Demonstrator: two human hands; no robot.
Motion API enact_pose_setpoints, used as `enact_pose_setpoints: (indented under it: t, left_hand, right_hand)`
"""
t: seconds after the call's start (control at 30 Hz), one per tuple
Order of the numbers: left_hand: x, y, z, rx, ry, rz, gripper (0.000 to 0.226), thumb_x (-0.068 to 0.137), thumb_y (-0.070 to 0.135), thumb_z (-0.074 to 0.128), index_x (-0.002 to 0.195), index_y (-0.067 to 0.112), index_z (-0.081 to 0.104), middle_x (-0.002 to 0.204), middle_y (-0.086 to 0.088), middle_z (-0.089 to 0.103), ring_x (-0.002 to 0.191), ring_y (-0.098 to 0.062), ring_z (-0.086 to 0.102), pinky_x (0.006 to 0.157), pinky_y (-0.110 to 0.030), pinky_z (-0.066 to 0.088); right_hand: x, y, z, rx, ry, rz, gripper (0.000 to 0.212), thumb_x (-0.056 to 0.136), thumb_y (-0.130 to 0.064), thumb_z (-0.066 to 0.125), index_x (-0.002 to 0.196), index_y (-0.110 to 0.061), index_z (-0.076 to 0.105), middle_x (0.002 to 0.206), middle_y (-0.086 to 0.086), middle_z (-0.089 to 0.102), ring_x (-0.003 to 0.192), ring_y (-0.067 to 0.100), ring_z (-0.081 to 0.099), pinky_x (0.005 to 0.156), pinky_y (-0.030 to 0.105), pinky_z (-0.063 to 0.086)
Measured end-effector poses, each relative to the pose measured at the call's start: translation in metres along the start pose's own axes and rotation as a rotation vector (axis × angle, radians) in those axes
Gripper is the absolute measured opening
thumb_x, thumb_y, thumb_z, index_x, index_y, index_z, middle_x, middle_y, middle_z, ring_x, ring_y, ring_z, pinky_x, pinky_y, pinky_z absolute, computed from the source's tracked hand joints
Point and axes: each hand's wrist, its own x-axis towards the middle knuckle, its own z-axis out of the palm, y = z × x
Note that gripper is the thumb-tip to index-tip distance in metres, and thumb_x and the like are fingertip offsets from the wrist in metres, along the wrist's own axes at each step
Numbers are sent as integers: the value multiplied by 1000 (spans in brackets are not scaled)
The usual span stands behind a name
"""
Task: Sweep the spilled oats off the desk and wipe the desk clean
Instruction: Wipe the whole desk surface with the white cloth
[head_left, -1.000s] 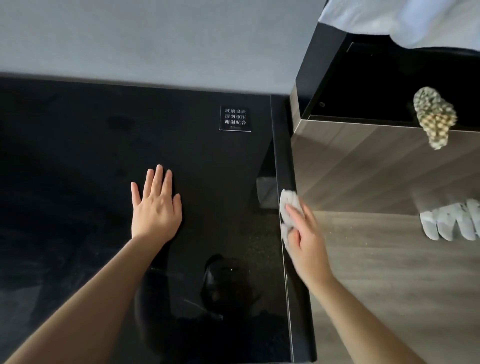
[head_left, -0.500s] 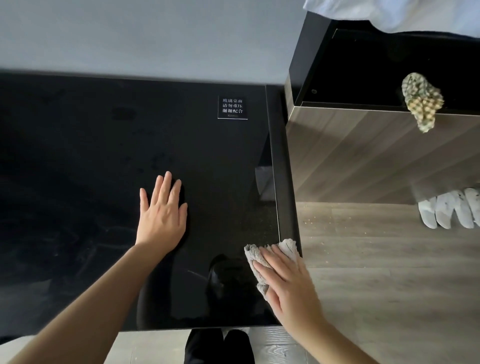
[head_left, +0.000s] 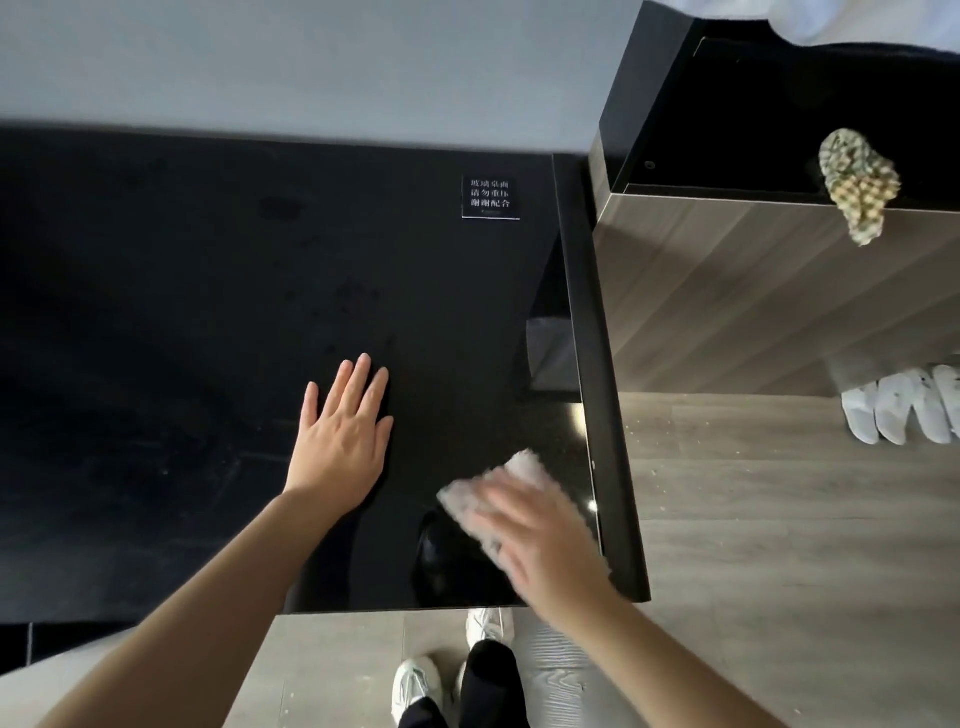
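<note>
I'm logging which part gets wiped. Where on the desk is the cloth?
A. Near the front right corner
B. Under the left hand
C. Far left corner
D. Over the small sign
A: the right hand presses the cloth on the desk by its front right corner, apart from the left hand, which lies flat.

The left hand (head_left: 340, 441) lies flat on the black tabletop (head_left: 208, 312); the blurred right hand (head_left: 540, 540) presses a pale cloth (head_left: 498, 488) near its right edge.
</note>
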Motion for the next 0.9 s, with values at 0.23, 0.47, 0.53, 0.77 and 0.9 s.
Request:
enact_pose_setpoints:
  t: [0.23, 0.47, 0.53, 0.77, 0.9]
  left_hand:
    - [-2, -4, 0, -5, -17, 24, 56, 102, 36, 24, 153, 19, 11, 162, -1, 1, 149, -17, -4, 120, -45, 1]
    - [-2, -16, -15, -5, -75, 96, 56, 103, 31, 27, 154, 18, 7, 162, 0, -5, 148, -16, -8, 120, -42, 1]
    - [-13, -16, -19, -38, -38, 108, 56, 102, 28, 29, 153, 16, 10, 162, 0, -1, 148, -16, -7, 121, -41, 1]
    - [-59, 10, -25, -241, 47, 185, 49, 99, 10, 35, 148, 6, 30, 158, -6, 24, 148, -17, 13, 120, -32, 7]
    - [-78, 59, -15, -275, 105, 322, 50, 93, 14, 27, 138, 6, 47, 148, -11, 43, 141, -24, 32, 116, -43, 28]
  right_hand:
    - [14, -56, 17, 78, 87, 179, 47, 93, -16, 40, 138, -27, 49, 138, -7, 51, 135, 13, 38, 120, 31, 18]
    - [2, 2, -3, 27, 232, 511, 46, 85, -6, 35, 117, -16, 67, 135, 0, 55, 128, 27, 48, 101, 49, 44]
    - [17, -33, 6, 14, 193, 456, 50, 80, -9, 33, 117, -14, 65, 132, 0, 55, 122, 29, 50, 99, 46, 44]
    - [12, -43, -10, 469, -54, 278, 60, 92, -6, 30, 145, -31, 41, 153, -17, 30, 146, -2, 12, 121, 32, 11]
    - [0, 7, -24, 236, 137, 500, 60, 89, -9, 31, 144, -29, 44, 155, -9, 35, 148, 10, 14, 120, 51, 12]
